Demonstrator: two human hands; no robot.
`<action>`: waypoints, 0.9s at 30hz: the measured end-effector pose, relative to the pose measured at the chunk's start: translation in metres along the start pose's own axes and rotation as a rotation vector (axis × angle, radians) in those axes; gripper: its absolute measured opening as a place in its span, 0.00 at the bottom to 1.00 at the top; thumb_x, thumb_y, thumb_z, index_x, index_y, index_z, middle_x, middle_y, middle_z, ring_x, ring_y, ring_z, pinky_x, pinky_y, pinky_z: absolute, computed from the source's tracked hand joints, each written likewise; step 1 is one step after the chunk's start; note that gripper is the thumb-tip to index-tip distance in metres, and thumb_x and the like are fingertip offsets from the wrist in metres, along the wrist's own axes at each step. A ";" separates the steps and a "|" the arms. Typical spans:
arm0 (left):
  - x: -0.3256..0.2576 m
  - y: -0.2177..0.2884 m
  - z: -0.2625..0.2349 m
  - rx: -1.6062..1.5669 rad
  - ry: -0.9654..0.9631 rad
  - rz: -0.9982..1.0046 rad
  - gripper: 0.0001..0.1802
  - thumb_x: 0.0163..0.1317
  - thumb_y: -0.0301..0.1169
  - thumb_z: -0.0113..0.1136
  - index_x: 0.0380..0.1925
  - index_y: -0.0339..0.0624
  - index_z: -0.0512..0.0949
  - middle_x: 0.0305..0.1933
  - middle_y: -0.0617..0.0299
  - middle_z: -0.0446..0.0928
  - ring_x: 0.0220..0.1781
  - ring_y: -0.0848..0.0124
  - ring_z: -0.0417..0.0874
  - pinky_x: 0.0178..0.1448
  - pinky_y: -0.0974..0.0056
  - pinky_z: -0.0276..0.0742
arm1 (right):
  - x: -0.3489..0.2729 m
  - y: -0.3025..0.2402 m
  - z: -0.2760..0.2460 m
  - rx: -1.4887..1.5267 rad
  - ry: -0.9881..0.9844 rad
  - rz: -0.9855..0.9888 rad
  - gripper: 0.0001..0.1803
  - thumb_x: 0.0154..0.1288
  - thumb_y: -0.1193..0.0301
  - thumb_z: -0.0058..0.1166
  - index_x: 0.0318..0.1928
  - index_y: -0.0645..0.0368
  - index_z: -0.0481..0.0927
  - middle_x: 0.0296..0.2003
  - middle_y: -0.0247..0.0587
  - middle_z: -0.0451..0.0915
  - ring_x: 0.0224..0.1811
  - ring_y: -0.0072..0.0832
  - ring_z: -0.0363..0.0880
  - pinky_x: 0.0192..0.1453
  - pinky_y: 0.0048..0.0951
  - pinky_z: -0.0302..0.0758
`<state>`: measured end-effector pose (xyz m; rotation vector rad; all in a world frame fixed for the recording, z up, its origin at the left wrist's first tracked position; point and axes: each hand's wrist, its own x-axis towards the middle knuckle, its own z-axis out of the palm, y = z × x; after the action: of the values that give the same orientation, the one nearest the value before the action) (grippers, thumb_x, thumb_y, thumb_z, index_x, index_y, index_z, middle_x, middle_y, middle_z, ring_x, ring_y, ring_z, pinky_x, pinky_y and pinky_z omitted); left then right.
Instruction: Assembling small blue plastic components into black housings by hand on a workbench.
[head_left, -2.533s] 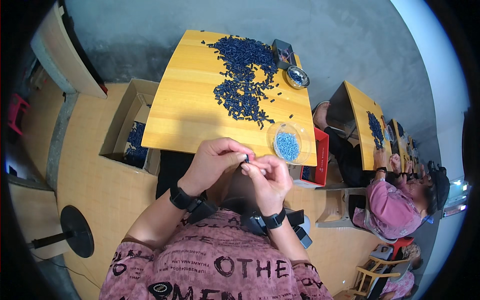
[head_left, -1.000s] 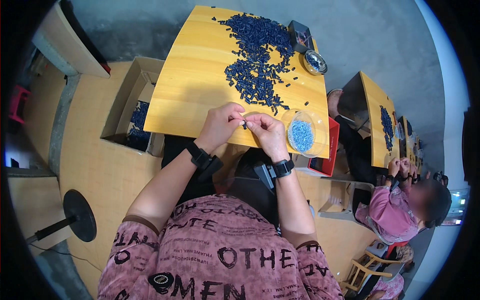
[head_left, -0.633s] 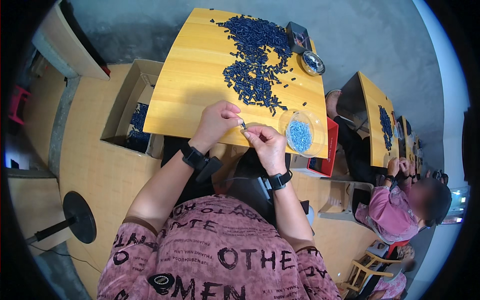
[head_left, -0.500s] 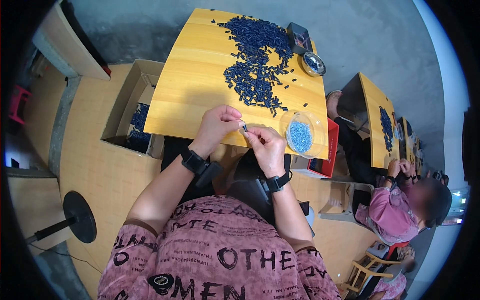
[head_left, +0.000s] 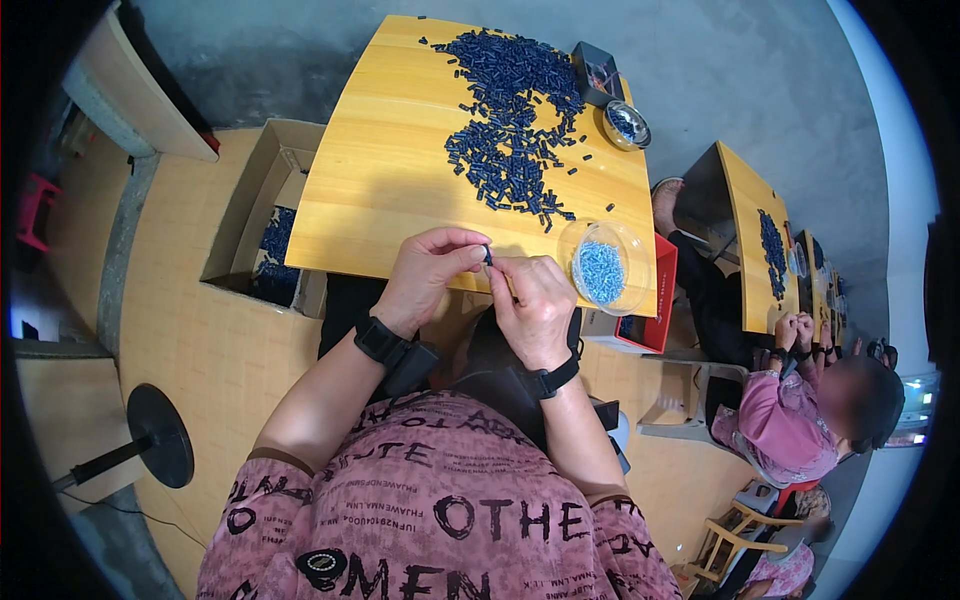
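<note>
Right now L hand (head_left: 432,272) fingers pinch a small dark piece (head_left: 488,257) at the tips; R hand (head_left: 535,305) fingers curled tight, meeting it from the other side, just over near edge of yellow table (head_left: 380,190). Clear bowl of blue bits (head_left: 603,268) beside R hand; dark parts pile (head_left: 510,140) further back.
</note>
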<state>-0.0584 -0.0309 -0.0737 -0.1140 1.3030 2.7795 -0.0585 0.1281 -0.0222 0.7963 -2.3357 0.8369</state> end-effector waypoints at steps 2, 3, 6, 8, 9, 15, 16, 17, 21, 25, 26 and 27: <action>0.000 0.000 0.000 0.019 0.003 -0.008 0.08 0.64 0.23 0.65 0.42 0.34 0.84 0.38 0.61 0.84 0.37 0.75 0.82 0.47 0.70 0.80 | -0.001 0.000 0.000 -0.006 -0.002 0.005 0.07 0.53 0.78 0.66 0.33 0.59 0.83 0.28 0.40 0.82 0.30 0.38 0.80 0.35 0.35 0.76; 0.000 0.000 0.000 0.019 0.002 -0.008 0.08 0.64 0.23 0.65 0.42 0.34 0.84 0.38 0.61 0.84 0.37 0.75 0.82 0.47 0.70 0.80 | -0.002 0.001 0.000 -0.012 -0.003 0.009 0.07 0.53 0.78 0.66 0.33 0.59 0.83 0.28 0.40 0.82 0.30 0.37 0.80 0.35 0.35 0.76; 0.000 0.000 0.000 0.040 0.001 0.001 0.08 0.64 0.23 0.65 0.42 0.35 0.84 0.37 0.61 0.84 0.37 0.76 0.81 0.47 0.70 0.79 | -0.002 -0.001 0.002 -0.021 0.012 0.005 0.06 0.53 0.78 0.66 0.32 0.59 0.83 0.28 0.40 0.82 0.30 0.37 0.80 0.35 0.35 0.76; 0.000 0.000 0.000 0.070 0.008 0.011 0.08 0.63 0.23 0.65 0.42 0.35 0.84 0.37 0.62 0.84 0.37 0.77 0.81 0.46 0.71 0.78 | -0.002 0.000 0.002 -0.026 0.017 0.004 0.06 0.53 0.78 0.66 0.32 0.59 0.83 0.28 0.40 0.82 0.30 0.37 0.80 0.35 0.35 0.76; 0.001 0.000 -0.001 0.070 0.008 0.011 0.08 0.63 0.23 0.65 0.42 0.35 0.84 0.37 0.62 0.84 0.37 0.77 0.81 0.46 0.71 0.78 | -0.002 0.000 0.002 -0.030 0.021 0.003 0.06 0.53 0.78 0.66 0.32 0.59 0.83 0.28 0.40 0.82 0.30 0.37 0.80 0.35 0.36 0.76; 0.003 -0.003 -0.004 0.072 -0.017 -0.004 0.09 0.64 0.21 0.64 0.45 0.35 0.83 0.40 0.61 0.83 0.39 0.75 0.82 0.49 0.71 0.79 | -0.002 -0.002 0.002 0.037 0.013 0.054 0.06 0.54 0.78 0.66 0.32 0.60 0.83 0.27 0.42 0.82 0.30 0.39 0.80 0.35 0.36 0.76; 0.004 -0.003 -0.004 0.067 -0.020 -0.005 0.09 0.64 0.22 0.64 0.44 0.35 0.83 0.40 0.61 0.83 0.39 0.75 0.81 0.49 0.71 0.79 | -0.003 -0.001 0.003 0.037 0.013 0.055 0.06 0.54 0.78 0.66 0.32 0.60 0.83 0.27 0.42 0.82 0.30 0.39 0.80 0.35 0.36 0.76; 0.004 -0.003 -0.004 0.062 -0.024 -0.006 0.08 0.64 0.22 0.64 0.44 0.35 0.83 0.40 0.61 0.83 0.39 0.76 0.81 0.49 0.70 0.78 | -0.004 0.000 0.004 0.079 0.013 0.103 0.05 0.54 0.78 0.66 0.32 0.60 0.83 0.27 0.43 0.82 0.30 0.40 0.80 0.35 0.36 0.76; 0.006 -0.003 -0.003 0.069 -0.012 0.022 0.06 0.62 0.23 0.66 0.40 0.35 0.85 0.36 0.63 0.84 0.37 0.77 0.80 0.46 0.71 0.77 | -0.004 -0.002 0.004 0.217 -0.023 0.325 0.04 0.55 0.77 0.67 0.32 0.61 0.85 0.27 0.44 0.83 0.30 0.40 0.80 0.36 0.35 0.76; 0.007 -0.002 -0.004 0.127 -0.008 0.034 0.06 0.62 0.23 0.65 0.39 0.35 0.85 0.36 0.62 0.84 0.38 0.77 0.80 0.47 0.71 0.77 | -0.006 0.001 0.007 0.316 -0.037 0.463 0.03 0.56 0.77 0.67 0.32 0.60 0.85 0.27 0.43 0.83 0.30 0.39 0.80 0.36 0.35 0.75; 0.008 -0.001 -0.003 0.163 -0.001 0.043 0.06 0.62 0.23 0.65 0.39 0.35 0.85 0.36 0.62 0.84 0.38 0.77 0.81 0.47 0.71 0.77 | -0.007 0.004 0.009 0.330 -0.033 0.457 0.04 0.55 0.77 0.67 0.32 0.60 0.85 0.28 0.43 0.83 0.30 0.39 0.80 0.36 0.34 0.75; 0.008 -0.001 -0.003 0.163 -0.002 0.042 0.06 0.62 0.23 0.65 0.39 0.35 0.85 0.36 0.62 0.84 0.38 0.77 0.81 0.47 0.71 0.77 | -0.008 0.007 0.012 0.345 -0.029 0.450 0.04 0.55 0.77 0.67 0.32 0.61 0.85 0.28 0.42 0.83 0.31 0.38 0.80 0.37 0.34 0.75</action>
<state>-0.0663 -0.0320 -0.0772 -0.0759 1.5422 2.6917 -0.0613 0.1272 -0.0382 0.4097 -2.4686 1.4556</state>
